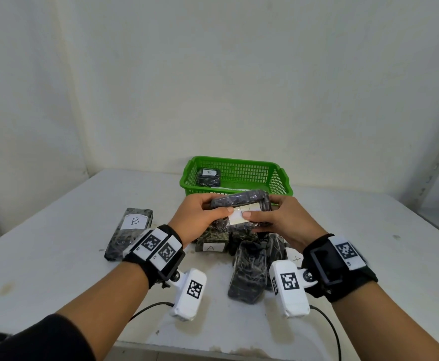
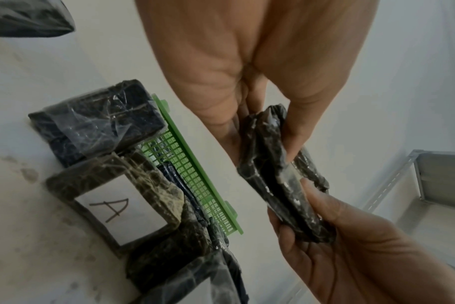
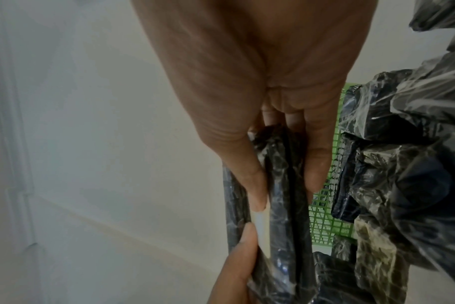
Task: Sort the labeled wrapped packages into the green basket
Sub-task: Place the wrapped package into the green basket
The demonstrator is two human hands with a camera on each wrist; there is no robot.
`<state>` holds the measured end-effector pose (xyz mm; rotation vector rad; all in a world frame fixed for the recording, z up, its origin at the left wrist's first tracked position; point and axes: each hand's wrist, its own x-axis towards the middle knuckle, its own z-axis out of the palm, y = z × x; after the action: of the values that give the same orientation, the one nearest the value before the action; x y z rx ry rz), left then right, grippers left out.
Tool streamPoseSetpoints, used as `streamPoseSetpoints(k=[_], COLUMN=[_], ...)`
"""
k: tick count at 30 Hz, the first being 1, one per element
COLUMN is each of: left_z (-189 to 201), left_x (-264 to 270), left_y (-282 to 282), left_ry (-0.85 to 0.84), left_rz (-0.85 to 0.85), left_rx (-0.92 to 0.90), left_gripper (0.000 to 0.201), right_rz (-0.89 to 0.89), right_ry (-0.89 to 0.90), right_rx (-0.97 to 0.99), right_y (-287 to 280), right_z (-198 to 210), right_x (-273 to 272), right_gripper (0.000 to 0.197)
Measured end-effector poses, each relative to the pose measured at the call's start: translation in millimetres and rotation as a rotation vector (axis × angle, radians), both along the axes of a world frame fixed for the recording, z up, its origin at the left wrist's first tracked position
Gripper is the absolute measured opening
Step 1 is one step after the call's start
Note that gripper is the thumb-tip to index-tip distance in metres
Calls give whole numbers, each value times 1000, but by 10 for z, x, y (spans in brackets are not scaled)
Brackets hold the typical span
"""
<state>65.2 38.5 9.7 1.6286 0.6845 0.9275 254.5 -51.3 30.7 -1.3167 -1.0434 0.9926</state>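
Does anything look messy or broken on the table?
Nothing looks broken or spilled. The only untidy bit is the pile of wrapped packages by the hands, heaped on each other at odd angles. The white table has some smudgy stains. One B package sits neatly in the green basket.

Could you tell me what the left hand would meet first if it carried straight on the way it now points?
Probably the green basket, just beyond the held package; depth is uncertain.

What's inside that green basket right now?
One dark wrapped package with a white label that looks like a B sits in the far left corner of the green basket. The held package and both hands cover the near wall and part of the floor, so more could lie there.
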Motion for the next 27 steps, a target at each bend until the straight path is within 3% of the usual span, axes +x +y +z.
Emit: streamPoseSetpoints(k=[6, 13, 16, 19, 24, 27], left_z=[8, 9, 22, 16, -21, -28], left_x=[-8, 11, 2, 22, 74, 90], left_y=[-16, 32, 49, 38, 5, -10], left_ry=[3, 179, 198, 210, 121, 103], left_rz=[-39, -10, 42, 122, 162, 148], left_rx=[-36, 121, 149, 173, 123, 134], left_gripper=[32, 45, 46, 44, 46, 52], right_rz=[-12, -76, 9, 8, 82, 137], right_ry=[-9, -241, -88, -55, -52, 46], right_rx=[16, 93, 102, 142, 3, -111], right_y=[-14, -4, -23, -14, -35, -78], right_z=[43, 73, 135, 140, 126, 110], right_x=[-3, 2, -5, -10, -89, -123], right_gripper=[23, 48, 30, 20, 43, 45])
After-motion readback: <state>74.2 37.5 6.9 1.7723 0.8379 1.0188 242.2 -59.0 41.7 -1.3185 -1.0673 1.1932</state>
